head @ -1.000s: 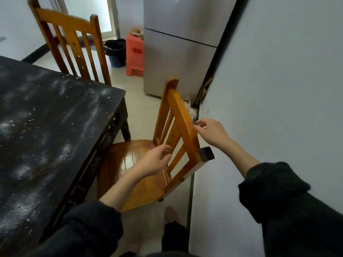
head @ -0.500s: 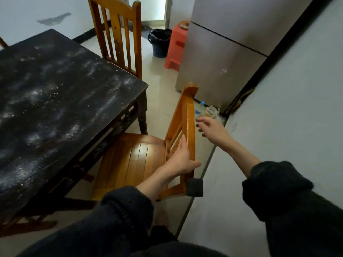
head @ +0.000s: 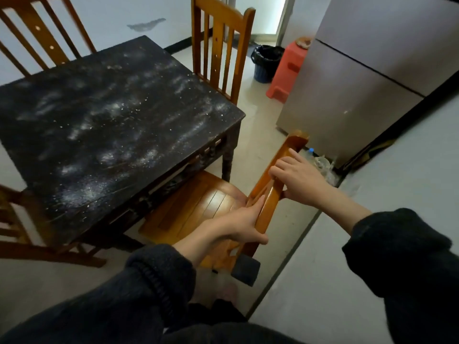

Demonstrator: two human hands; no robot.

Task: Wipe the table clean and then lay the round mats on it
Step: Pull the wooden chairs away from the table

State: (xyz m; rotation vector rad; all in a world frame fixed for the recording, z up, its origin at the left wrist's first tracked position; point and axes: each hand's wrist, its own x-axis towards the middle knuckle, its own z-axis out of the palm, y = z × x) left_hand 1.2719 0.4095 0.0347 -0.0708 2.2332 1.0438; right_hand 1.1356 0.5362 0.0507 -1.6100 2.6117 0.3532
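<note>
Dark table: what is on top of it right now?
On the dark table only white powdery dust and specks show; no cloth or round mats. Both hands are off it, gripping the nearest chair's backrest.

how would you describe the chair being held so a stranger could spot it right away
Start at the dark, dust-speckled table. At its near right edge, between it and the grey wall, stands a wooden chair with its seat half under the table. Unlike the other chairs, both hands grip its top rail, and a dark pad caps the near corner.
</note>
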